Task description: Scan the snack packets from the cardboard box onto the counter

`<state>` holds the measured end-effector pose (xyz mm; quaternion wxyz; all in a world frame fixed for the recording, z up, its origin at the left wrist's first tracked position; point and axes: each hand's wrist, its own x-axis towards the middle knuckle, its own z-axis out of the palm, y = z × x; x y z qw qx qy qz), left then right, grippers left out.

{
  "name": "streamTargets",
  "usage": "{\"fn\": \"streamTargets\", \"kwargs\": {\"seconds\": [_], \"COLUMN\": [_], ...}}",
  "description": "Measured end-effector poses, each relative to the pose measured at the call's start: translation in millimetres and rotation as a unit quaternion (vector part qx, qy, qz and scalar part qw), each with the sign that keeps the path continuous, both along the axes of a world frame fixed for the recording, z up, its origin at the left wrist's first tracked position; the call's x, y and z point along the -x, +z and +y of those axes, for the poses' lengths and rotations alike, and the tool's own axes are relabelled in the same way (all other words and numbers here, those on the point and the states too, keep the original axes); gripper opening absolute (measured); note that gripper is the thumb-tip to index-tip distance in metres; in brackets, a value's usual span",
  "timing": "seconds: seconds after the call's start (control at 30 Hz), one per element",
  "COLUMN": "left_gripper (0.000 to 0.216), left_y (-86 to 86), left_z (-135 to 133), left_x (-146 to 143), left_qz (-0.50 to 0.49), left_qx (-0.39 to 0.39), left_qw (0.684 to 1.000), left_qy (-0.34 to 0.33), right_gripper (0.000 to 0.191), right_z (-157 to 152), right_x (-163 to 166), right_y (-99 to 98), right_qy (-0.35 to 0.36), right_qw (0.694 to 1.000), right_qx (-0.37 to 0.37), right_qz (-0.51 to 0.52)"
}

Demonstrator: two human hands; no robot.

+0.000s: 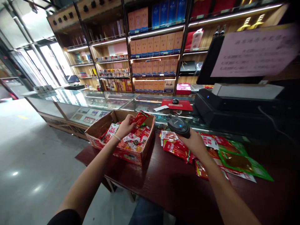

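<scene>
My left hand (127,126) is closed on a red snack packet (141,118), lifted over the cardboard box (128,158). Inside that box lie several red and white snack packets (112,131). A black barcode scanner (178,125) with a small blue light is gripped in my right hand (192,142); its handle is mostly hidden by the fingers. Beneath and around the right hand, red snack packets (174,148) lie on the dark table (152,181). Farther right is a green-edged packet (242,161), partly overlapping other packets.
A glass display counter (105,99) runs behind the box. On it are a red mat (185,106) and a black mouse (175,101). At right stands a dark monitor (211,62) with a pink paper sheet (253,56). Shelves of boxed goods (154,68) line the back wall.
</scene>
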<state>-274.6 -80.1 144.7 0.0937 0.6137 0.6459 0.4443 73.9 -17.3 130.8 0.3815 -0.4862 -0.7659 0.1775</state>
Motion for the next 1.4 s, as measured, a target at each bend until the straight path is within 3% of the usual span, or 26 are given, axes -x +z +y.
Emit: {"fn": "streamTargets", "kwargs": {"seconds": [0.13, 0.23, 0.33, 0.43, 0.53, 0.63, 0.7, 0.77, 0.83, 0.93, 1.03, 1.17, 1.23, 1.3, 1.4], "left_gripper": [0.031, 0.039, 0.045, 0.041, 0.035, 0.054, 0.058, 0.051, 0.039, 0.037, 0.042, 0.044, 0.040, 0.033, 0.023], "left_y": [24.5, 27.3, 9.7, -21.3, -51.3, -73.7, -85.7, -96.1, -105.4, -117.2, -127.4, -133.9, -132.9, -130.7, -128.5], "left_z": [12, 22, 32, 44, 52, 53, 51, 48, 47, 49, 57, 65, 66, 65, 62], "left_x": [-53, -116, -177, -219, -234, -230, -222, -216, -212, -212, -216, -213, -209, -205, -203], "left_qz": [-0.168, -0.322, -0.467, -0.588, -0.678, -0.720, -0.740, -0.753, -0.752, -0.720, -0.651, -0.498, -0.408, -0.337, -0.296], "left_qx": [-0.047, -0.037, -0.026, 0.014, 0.125, 0.194, 0.198, 0.189, 0.173, 0.170, 0.141, 0.040, -0.008, -0.031, -0.024], "left_qw": [0.977, 0.929, 0.861, 0.780, 0.669, 0.568, 0.526, 0.509, 0.522, 0.585, 0.692, 0.845, 0.903, 0.935, 0.951], "left_qy": [-0.123, -0.177, -0.201, -0.214, -0.277, -0.348, -0.368, -0.371, -0.364, -0.332, -0.276, -0.189, -0.139, -0.102, -0.086], "right_gripper": [0.046, 0.045, 0.045, 0.047, 0.047, 0.047, 0.048, 0.046, 0.045, 0.048, 0.051, 0.049, 0.048, 0.051, 0.056], "right_z": [7, 11, 12, 14, 15, 15, 13, 9, 5, 0, -4, -6, -6, -6, -5], "right_x": [-36, -64, -89, -110, -121, -121, -118, -114, -111, -109, -109, -109, -109, -108, -106], "right_y": [-4.7, -10.8, -17.5, -26.5, -39.5, -53.5, -60.6, -64.8, -66.6, -67.3, -68.2, -69.4, -70.1, -71.3, -73.4], "right_qy": [-0.048, -0.078, -0.121, -0.156, -0.156, -0.153, -0.148, -0.144, -0.149, -0.171, -0.182, -0.174, -0.158, -0.120, -0.047], "right_qw": [0.999, 0.995, 0.990, 0.985, 0.983, 0.982, 0.983, 0.986, 0.987, 0.984, 0.982, 0.984, 0.986, 0.991, 0.995], "right_qx": [-0.004, -0.014, -0.029, -0.023, -0.009, 0.005, 0.008, 0.015, 0.025, 0.041, 0.041, 0.037, 0.039, 0.047, 0.067], "right_qz": [0.022, 0.055, 0.073, 0.075, 0.097, 0.108, 0.104, 0.085, 0.054, 0.006, -0.011, 0.007, 0.020, 0.034, 0.050]}}
